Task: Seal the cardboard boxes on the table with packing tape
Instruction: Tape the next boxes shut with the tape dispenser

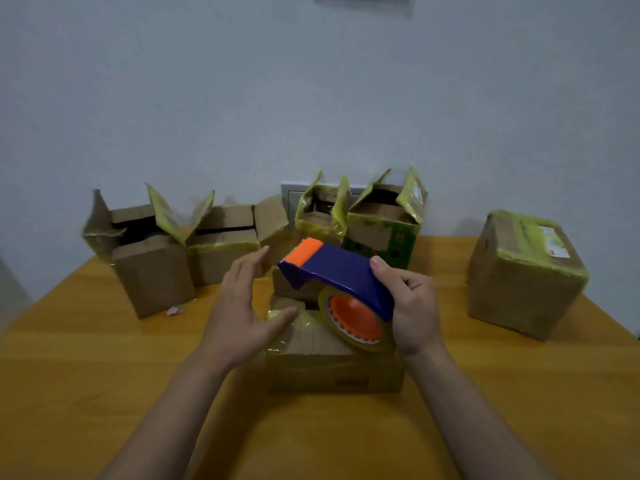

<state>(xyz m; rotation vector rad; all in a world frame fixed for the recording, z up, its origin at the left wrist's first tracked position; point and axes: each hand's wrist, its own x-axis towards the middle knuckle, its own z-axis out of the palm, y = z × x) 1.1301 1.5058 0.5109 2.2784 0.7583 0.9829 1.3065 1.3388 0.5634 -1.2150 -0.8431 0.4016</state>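
My right hand (pixel 412 306) grips a blue tape dispenser (pixel 337 271) with an orange cutter end and an orange-cored roll of clear tape (pixel 356 318). It hovers just above a small cardboard box (pixel 332 365) at the middle of the table. My left hand (pixel 242 306) is open with straight fingers, beside the box's left edge, its thumb at the box's top corner. Whether the dispenser touches the box is unclear.
Several open-flapped cardboard boxes stand along the back: one at far left (pixel 149 265), one beside it (pixel 225 244), two at centre-right (pixel 384 223). A closed, taped box (pixel 526 271) sits at the right. The wooden table (pixel 104 358) meets a white wall.
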